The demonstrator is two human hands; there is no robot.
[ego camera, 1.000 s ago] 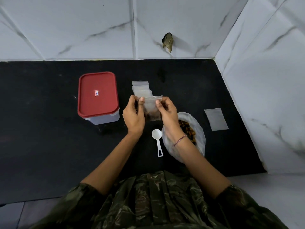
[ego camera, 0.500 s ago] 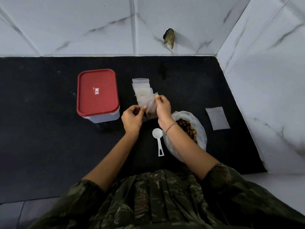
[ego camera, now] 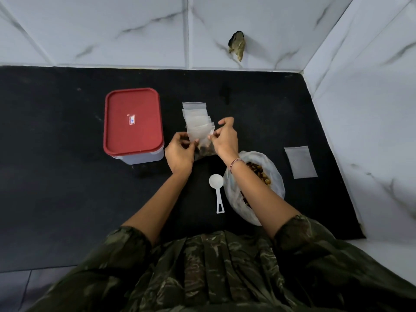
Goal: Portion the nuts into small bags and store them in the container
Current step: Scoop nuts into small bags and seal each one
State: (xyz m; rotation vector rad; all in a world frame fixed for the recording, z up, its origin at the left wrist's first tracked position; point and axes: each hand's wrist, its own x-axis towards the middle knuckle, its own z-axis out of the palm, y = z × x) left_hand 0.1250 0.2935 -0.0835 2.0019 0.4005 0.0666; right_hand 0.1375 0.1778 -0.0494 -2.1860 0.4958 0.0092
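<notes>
A small clear bag (ego camera: 201, 140) with nuts in its bottom is held upright over the black mat between both hands. My left hand (ego camera: 179, 153) pinches its left side low down. My right hand (ego camera: 225, 137) pinches its upper right edge. Behind it lies a fanned stack of empty small bags (ego camera: 195, 113). The container (ego camera: 133, 124) with its red lid on stands to the left. A large plastic bag of nuts (ego camera: 258, 176) lies open under my right forearm.
A white scoop (ego camera: 217, 190) lies on the black mat (ego camera: 56, 176) between my arms. One single empty bag (ego camera: 300, 162) lies at the right near the tiled wall. Marble-look tiles rise at the back and right.
Both hands moved the filled bag lower and away from me, toward the stack of empty bags. My right hand shifted along the bag's top to its right edge.
</notes>
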